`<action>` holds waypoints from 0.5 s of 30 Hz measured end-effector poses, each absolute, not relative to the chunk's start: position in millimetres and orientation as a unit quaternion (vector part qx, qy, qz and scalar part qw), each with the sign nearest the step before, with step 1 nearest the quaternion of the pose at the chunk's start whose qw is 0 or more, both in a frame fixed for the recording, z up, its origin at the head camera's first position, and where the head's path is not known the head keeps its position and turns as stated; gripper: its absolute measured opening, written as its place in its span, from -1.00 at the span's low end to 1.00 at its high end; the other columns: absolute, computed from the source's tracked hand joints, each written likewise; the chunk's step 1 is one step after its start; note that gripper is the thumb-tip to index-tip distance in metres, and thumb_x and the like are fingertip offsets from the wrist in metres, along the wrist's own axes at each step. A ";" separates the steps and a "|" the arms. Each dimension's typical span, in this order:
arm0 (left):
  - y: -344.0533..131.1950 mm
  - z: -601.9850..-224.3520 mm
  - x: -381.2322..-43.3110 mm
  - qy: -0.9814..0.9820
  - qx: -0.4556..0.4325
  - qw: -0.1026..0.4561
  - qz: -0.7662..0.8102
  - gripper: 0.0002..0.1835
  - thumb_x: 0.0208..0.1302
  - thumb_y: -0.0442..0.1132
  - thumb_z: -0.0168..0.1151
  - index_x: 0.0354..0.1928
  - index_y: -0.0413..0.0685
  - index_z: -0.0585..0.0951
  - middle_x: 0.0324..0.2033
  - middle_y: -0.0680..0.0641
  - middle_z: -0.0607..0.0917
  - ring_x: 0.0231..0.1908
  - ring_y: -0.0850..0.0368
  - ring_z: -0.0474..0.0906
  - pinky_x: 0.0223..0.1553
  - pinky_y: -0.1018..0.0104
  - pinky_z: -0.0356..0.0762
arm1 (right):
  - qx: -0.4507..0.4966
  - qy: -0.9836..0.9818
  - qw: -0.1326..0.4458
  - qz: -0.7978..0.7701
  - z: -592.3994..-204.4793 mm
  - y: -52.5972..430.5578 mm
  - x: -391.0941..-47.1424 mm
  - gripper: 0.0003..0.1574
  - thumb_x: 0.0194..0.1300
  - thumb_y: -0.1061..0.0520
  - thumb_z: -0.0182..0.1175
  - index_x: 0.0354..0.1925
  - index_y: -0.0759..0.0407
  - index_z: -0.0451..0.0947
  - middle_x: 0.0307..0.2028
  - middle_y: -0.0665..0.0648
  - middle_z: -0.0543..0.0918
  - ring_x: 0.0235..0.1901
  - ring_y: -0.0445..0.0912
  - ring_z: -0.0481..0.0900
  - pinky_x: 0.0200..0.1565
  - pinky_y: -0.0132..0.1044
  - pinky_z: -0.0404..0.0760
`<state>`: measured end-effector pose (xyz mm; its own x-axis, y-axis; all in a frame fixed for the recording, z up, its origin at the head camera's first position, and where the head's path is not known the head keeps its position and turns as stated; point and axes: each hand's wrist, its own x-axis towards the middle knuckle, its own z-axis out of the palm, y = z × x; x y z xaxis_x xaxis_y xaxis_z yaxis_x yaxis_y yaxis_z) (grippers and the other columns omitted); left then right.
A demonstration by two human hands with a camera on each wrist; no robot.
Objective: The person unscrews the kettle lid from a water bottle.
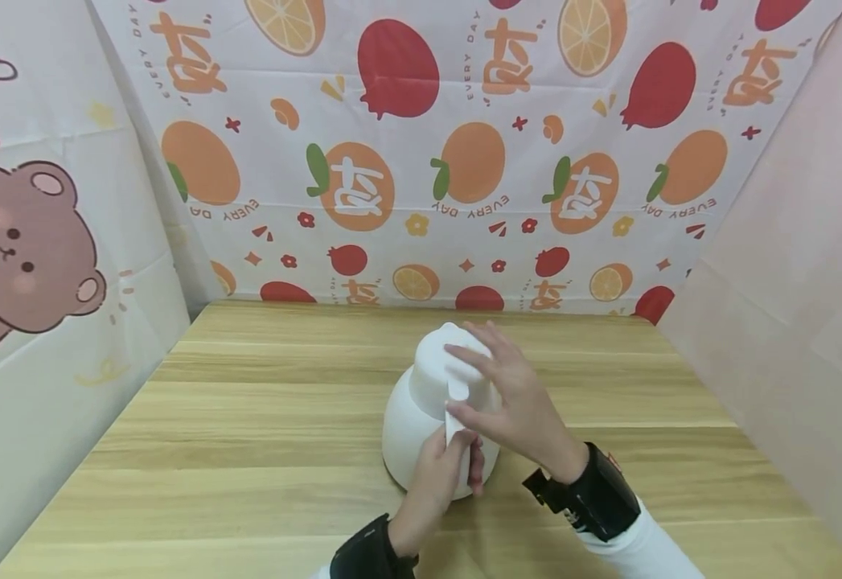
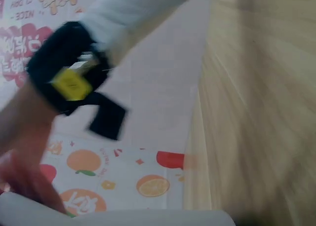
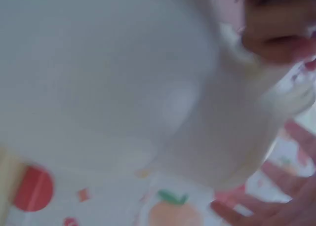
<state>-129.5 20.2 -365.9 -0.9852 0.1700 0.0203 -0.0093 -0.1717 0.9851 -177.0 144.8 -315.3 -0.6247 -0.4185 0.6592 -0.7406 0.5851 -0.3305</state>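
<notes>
A white rounded jug [image 1: 404,426] with a narrower top [image 1: 435,362] stands on the wooden table, its handle [image 1: 455,414] facing the person. Around the lower handle, the left hand [image 1: 428,470] has its fingers curled, thumb lying along it. The right hand [image 1: 515,402] is beside the jug's top, fingers spread and thumb close to the upper handle. In the right wrist view, the jug's body [image 3: 98,78] fills much of the picture, with the spread right-hand fingers [image 3: 281,184] near its top. A white edge of the jug [image 2: 153,218] shows low in the left wrist view.
The wood-grain table [image 1: 247,434] extends around the jug on all sides. A fruit-print cloth [image 1: 406,161] hangs behind it, a bear-print cloth [image 1: 30,241] on the left, and a pale cloth [image 1: 790,281] on the right. Black straps [image 1: 601,494] circle both wrists.
</notes>
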 end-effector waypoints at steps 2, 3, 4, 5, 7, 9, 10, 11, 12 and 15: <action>21.5 -366.9 -129.1 0.640 0.065 0.058 0.763 -0.73 0.34 -0.29 -0.13 -0.38 -0.45 0.35 -0.80 0.10 0.31 -0.85 0.32 0.24 -0.71 0.50 0.33 | 0.335 -0.861 0.268 0.274 -309.7 134.2 -174.6 -0.33 0.01 -0.06 0.37 0.13 0.05 0.54 0.26 0.32 0.49 0.33 0.25 0.28 0.28 0.34 0.29; 22.1 -367.6 -128.6 0.640 0.068 0.056 0.763 -0.75 0.35 -0.29 -0.14 -0.39 -0.38 0.33 -0.81 0.11 0.28 -0.85 0.33 0.20 -0.73 0.51 0.29 | 0.325 -0.868 0.268 0.261 -308.0 130.2 -173.8 -0.36 0.03 -0.07 0.35 0.11 0.04 0.56 0.24 0.31 0.52 0.31 0.24 0.31 0.26 0.32 0.32; 22.6 -368.0 -128.2 0.640 0.071 0.054 0.763 -0.76 0.37 -0.28 -0.16 -0.41 -0.33 0.32 -0.81 0.12 0.25 -0.85 0.34 0.17 -0.74 0.52 0.27 | 0.314 -0.875 0.268 0.253 -306.9 127.2 -172.9 -0.40 0.04 -0.06 0.35 0.09 0.04 0.58 0.22 0.30 0.55 0.29 0.22 0.35 0.26 0.30 0.35; 23.2 -368.3 -127.8 0.639 0.075 0.051 0.764 -0.78 0.38 -0.30 -0.17 -0.42 -0.28 0.31 -0.81 0.11 0.24 -0.85 0.35 0.15 -0.74 0.52 0.24 | 0.303 -0.881 0.266 0.248 -306.3 125.2 -172.3 -0.44 0.05 -0.04 0.34 0.06 0.05 0.60 0.19 0.30 0.57 0.27 0.22 0.38 0.25 0.29 0.37; 24.0 -368.4 -127.2 0.636 0.084 0.046 0.765 -0.80 0.39 -0.31 -0.20 -0.43 -0.22 0.28 -0.81 0.11 0.22 -0.84 0.36 0.12 -0.75 0.53 0.19 | 0.288 -0.887 0.266 0.243 -306.0 123.2 -171.4 -0.50 0.06 0.01 0.33 0.01 0.08 0.64 0.14 0.30 0.62 0.23 0.22 0.44 0.21 0.28 0.42; 24.2 -368.2 -126.8 0.633 0.090 0.042 0.768 -0.79 0.41 -0.32 -0.22 -0.43 -0.20 0.27 -0.81 0.11 0.21 -0.84 0.37 0.10 -0.76 0.54 0.14 | 0.282 -0.889 0.265 0.246 -306.8 123.2 -171.5 -0.54 0.06 0.03 0.32 -0.02 0.09 0.66 0.10 0.30 0.65 0.21 0.23 0.46 0.18 0.29 0.45; 24.1 -368.0 -126.7 0.632 0.091 0.041 0.768 -0.79 0.42 -0.32 -0.22 -0.43 -0.21 0.26 -0.81 0.11 0.20 -0.84 0.37 0.09 -0.76 0.54 0.11 | 0.283 -0.888 0.265 0.247 -307.4 123.8 -171.9 -0.55 0.06 0.03 0.32 -0.03 0.09 0.67 0.09 0.30 0.66 0.20 0.24 0.46 0.16 0.28 0.47; 23.9 -368.0 -126.8 0.630 0.093 0.039 0.770 -0.79 0.42 -0.32 -0.22 -0.43 -0.21 0.26 -0.81 0.11 0.20 -0.83 0.38 0.08 -0.77 0.54 0.10 | 0.284 -0.888 0.264 0.247 -308.0 124.4 -172.4 -0.56 0.06 0.03 0.32 -0.03 0.07 0.68 0.08 0.30 0.67 0.20 0.25 0.46 0.14 0.28 0.49; 23.7 -368.2 -127.1 0.628 0.095 0.037 0.771 -0.78 0.44 -0.31 -0.22 -0.42 -0.21 0.25 -0.82 0.10 0.20 -0.83 0.38 0.07 -0.77 0.55 0.08 | 0.286 -0.888 0.263 0.247 -308.4 124.9 -173.1 -0.56 0.07 0.02 0.32 -0.03 0.06 0.68 0.09 0.29 0.67 0.21 0.25 0.45 0.12 0.28 0.50; 22.7 -369.0 -128.1 0.626 0.099 0.033 0.773 -0.75 0.47 -0.25 -0.20 -0.41 -0.22 0.25 -0.82 0.09 0.20 -0.83 0.38 0.07 -0.77 0.55 0.07 | 0.293 -0.887 0.263 0.242 -308.5 126.1 -175.2 -0.57 0.07 0.01 0.32 -0.04 0.02 0.69 0.08 0.27 0.67 0.21 0.25 0.46 0.07 0.24 0.56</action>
<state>-128.1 22.7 -369.0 -0.9784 0.1749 0.1106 0.0717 -0.2150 0.9740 -175.2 126.1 -308.5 -0.6891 -0.3925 0.6092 -0.6477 0.7106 -0.2748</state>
